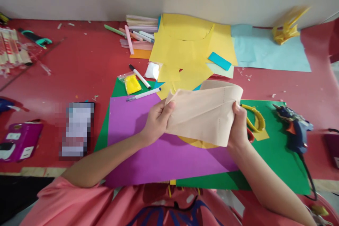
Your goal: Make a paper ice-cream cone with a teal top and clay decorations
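Note:
A beige sheet of paper (pixel 198 114), curled over at its far right side and marked with faint dashed lines, is stretched between both hands above the purple sheet (pixel 129 148). My left hand (pixel 156 122) pinches its left edge with the thumb on top. Gripping the right edge is my right hand (pixel 238 127), thumb on the near face. Under the beige paper a yellow-orange round piece (pixel 201 143) shows in part. Beside my right hand lie scissors with a yellow handle (pixel 258 118), partly hidden.
A glue gun (pixel 298 130) rests on the green sheet (pixel 275 162) at right. Yellow paper (pixel 185 49) and pale blue paper (pixel 278 54) lie at the back. Pens (pixel 144 94), a yellow clay packet (pixel 132 84) and a phone (pixel 77 129) are to the left.

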